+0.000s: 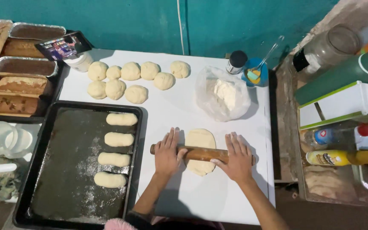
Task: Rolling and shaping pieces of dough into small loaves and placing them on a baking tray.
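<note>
A wooden rolling pin point(201, 153) lies across an oval of flattened dough point(200, 140) on the white table point(184, 200). My left hand point(167, 154) presses flat on the pin's left end, fingers spread. My right hand point(236, 157) presses on its right end the same way. Several round dough balls point(135, 76) sit at the far side of the table. Several shaped dough logs point(115, 159) lie in a column on the right side of a dark floured baking tray point(64, 170) to my left.
A clear plastic bag of flour point(222, 94) lies beyond the dough, with a dark-capped jar point(236, 62) and a blue cup holding a brush point(255, 73) behind it. Loaf tins with baked loaves point(18, 85) and a phone point(63, 45) are far left. Bottles and containers point(341, 157) crowd the right shelf.
</note>
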